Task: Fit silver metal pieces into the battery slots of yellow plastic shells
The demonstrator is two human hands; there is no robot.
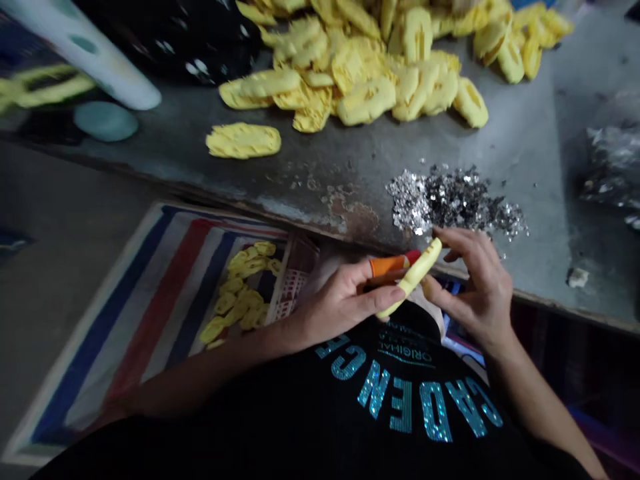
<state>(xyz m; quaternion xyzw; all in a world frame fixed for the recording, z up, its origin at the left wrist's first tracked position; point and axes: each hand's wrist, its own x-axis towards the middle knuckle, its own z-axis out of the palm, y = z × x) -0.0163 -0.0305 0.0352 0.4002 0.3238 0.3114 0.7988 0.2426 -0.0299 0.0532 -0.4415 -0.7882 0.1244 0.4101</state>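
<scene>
My left hand [340, 300] is closed around an orange and red tool [393, 265] and pinches the lower end of a yellow moulded piece [414, 273]. My right hand [473, 283] grips the same yellow piece from the right, fingers curled over its top end. Both hands hover just in front of the grey table's edge [320, 213], over my black shirt. A heap of small shiny metal bits [450, 200] lies on the table right behind my hands.
A big pile of yellow moulded pieces [380, 60] covers the far table, one lying apart [243, 140]. A striped sack [165, 300] on the floor at left holds more yellow pieces [240, 293]. A white tube [85, 53] and a teal disc [106, 121] sit at far left.
</scene>
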